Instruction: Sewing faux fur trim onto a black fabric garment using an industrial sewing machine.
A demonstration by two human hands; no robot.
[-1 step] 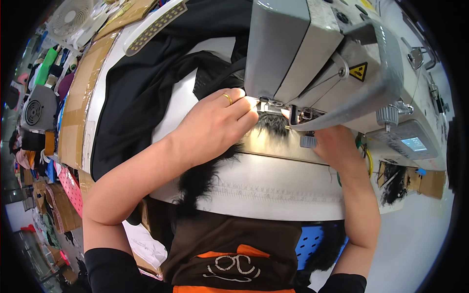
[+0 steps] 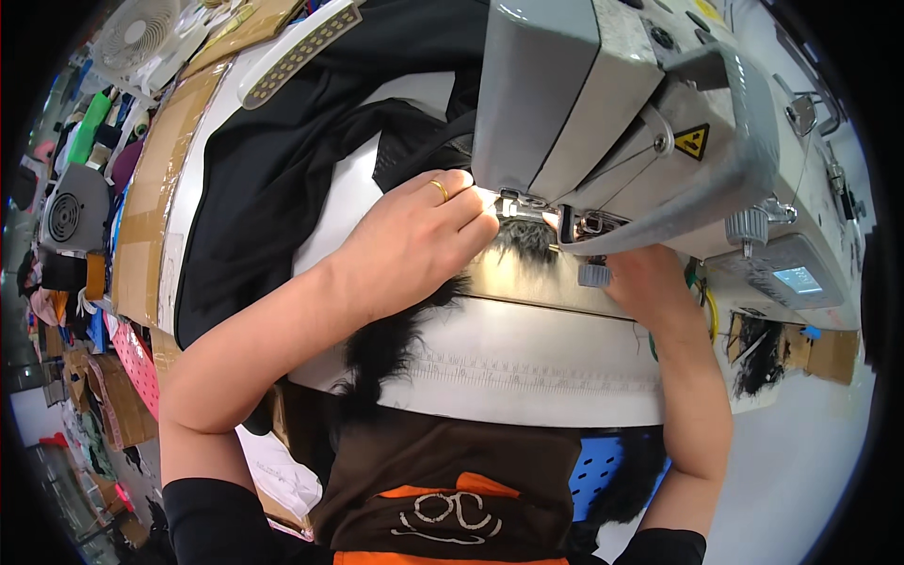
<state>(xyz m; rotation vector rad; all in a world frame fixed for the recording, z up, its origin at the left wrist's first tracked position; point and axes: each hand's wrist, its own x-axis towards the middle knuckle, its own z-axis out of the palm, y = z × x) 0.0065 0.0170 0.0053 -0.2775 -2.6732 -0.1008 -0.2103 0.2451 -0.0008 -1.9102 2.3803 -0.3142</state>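
Left hand (image 2: 424, 233), 1 gold ring (image 2: 440, 190): fingers close together, grip unclear, beside shaggy black fur strip (image 2: 527, 241) at silver metal presser foot (image 2: 524, 209). Right hand (image 2: 650, 281): fingers obscured, cannot tell. Guide fur flat, fingertips clear.

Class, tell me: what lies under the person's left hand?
Black fur shows along the lower edge of the left hand, and black fabric along its upper edge. Whatever the hand itself covers cannot be seen.
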